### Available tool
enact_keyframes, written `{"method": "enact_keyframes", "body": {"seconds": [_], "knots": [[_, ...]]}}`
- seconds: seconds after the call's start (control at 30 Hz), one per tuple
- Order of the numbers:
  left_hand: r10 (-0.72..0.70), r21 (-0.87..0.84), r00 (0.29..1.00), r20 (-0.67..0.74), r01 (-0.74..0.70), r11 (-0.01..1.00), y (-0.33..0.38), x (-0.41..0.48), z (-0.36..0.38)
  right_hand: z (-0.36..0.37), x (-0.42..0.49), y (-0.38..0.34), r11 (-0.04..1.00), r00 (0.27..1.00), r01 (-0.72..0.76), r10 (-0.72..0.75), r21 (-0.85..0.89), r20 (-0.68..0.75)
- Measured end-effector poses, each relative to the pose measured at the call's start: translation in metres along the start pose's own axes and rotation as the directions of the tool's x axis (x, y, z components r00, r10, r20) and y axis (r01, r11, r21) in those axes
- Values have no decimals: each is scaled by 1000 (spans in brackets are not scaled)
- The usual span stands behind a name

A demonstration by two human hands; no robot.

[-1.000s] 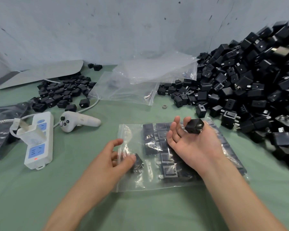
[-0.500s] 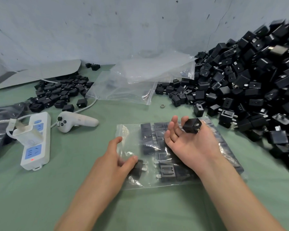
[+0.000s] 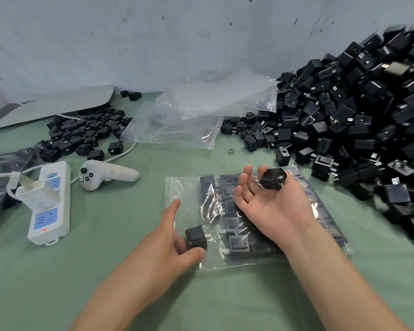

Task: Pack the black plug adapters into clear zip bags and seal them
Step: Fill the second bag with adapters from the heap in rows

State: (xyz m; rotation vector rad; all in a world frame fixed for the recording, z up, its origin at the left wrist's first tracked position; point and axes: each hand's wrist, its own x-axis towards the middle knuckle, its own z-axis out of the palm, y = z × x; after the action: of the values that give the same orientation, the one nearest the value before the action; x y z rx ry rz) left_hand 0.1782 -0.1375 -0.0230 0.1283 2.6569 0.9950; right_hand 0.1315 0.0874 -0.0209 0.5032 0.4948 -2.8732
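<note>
A clear zip bag [image 3: 184, 187] lies flat on the green cloth, with several black plug adapters [image 3: 237, 242] lined up inside. My left hand [image 3: 167, 242] pinches one black adapter [image 3: 196, 237] between thumb and fingers at the bag's left, open end. My right hand [image 3: 263, 201] hovers palm-up over the bag and holds another black adapter [image 3: 273, 179] at its fingertips. A big heap of loose adapters [image 3: 359, 120] fills the right side.
Spare clear bags [image 3: 201, 115] lie at the back centre. A smaller pile of adapters [image 3: 81, 134] sits back left, beside a white power strip [image 3: 50, 211] and a white controller [image 3: 105, 175]. A small ring [image 3: 230, 151] lies on the cloth.
My left hand has drawn back and down along the bag's left end with its adapter. The right hand has stayed in place over the bag.
</note>
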Motion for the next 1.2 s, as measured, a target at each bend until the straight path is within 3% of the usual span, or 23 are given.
{"method": "enact_keyframes", "body": {"seconds": [0.53,0.93,1.03,1.13,1.2], "knots": [[141,-97,977,-157,-158,983,1,1,2,-2,3,0,1000,1000,15,-15,-10,0],[87,-254,993,-82,-105,961,-3,6,2,0,-1,1,1000,1000,8,-8,-20,8],[44,-265,972,-231,-106,958,-2,8,-1,3,-4,1,995,999,47,-46,-87,11],[84,-202,846,-526,-221,954,7,11,-8,10,-8,4,964,992,116,-100,-238,78],[134,-193,771,-623,-317,929,20,10,-10,17,-11,10,919,981,166,-119,-358,150]]}}
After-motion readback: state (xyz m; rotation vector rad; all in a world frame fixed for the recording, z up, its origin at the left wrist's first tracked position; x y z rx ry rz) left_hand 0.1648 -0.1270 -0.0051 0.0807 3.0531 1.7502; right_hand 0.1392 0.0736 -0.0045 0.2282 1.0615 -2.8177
